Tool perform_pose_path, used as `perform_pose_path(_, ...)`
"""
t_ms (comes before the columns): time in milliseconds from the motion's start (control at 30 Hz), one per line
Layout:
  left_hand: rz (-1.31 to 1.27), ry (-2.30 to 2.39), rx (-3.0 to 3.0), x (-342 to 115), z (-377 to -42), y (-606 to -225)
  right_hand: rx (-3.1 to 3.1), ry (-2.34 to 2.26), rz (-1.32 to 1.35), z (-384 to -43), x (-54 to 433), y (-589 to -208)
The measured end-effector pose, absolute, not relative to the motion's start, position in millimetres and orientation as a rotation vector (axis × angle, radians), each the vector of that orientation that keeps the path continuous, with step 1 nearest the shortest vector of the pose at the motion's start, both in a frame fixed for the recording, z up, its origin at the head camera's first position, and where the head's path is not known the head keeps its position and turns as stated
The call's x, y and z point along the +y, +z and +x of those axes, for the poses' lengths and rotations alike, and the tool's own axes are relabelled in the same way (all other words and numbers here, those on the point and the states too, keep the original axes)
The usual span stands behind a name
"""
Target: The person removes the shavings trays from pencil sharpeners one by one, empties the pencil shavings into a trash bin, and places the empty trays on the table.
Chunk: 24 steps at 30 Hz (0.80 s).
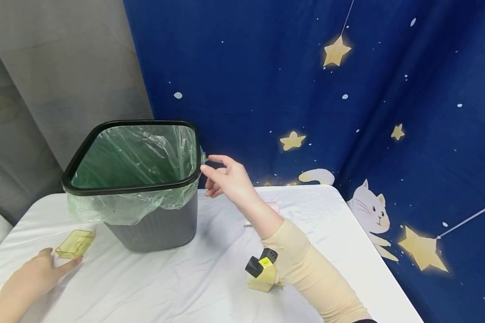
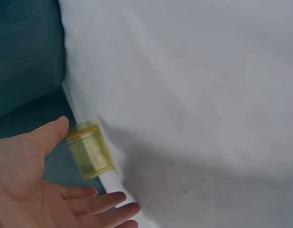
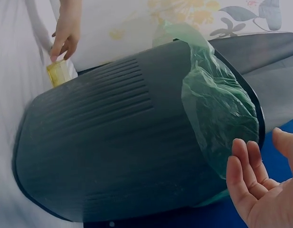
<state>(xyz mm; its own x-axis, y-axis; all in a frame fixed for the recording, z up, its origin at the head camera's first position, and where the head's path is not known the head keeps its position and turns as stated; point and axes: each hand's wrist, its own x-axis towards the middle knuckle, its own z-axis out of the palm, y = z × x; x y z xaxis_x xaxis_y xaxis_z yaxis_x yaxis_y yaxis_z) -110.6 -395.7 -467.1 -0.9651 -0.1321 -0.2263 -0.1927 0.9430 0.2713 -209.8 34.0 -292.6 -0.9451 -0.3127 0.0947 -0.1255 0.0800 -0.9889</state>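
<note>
A dark grey trash bin [image 1: 157, 231] stands upright on the white table, its black rim [image 1: 131, 190] over a green plastic bag [image 1: 117, 208] that hangs down outside. My right hand [image 1: 230, 179] is at the rim's right side, thumb and forefinger spread near a small bunch of the bag, other fingers loosely bent. To the bin's front left lies a clear yellow plastic box [image 1: 76, 243]. My left hand [image 1: 30, 276] reaches round it with thumb and fingers apart. In the left wrist view, the box [image 2: 91, 151] shows between the spread thumb and fingers.
Under my right forearm a translucent yellow piece [image 1: 262, 283] lies on the table [image 1: 194, 287]. Partly behind that arm are a pink item [image 1: 273, 207] and a small white one [image 1: 247, 223]. Grey and blue star-patterned curtains [image 1: 246, 80] hang behind the table.
</note>
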Motion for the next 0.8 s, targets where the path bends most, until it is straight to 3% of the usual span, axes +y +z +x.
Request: perform_pose_path(800,-0.041,0.535,2.986,-343,-97,-410,2.580,-1.701,-0.526,-215,100,-297)
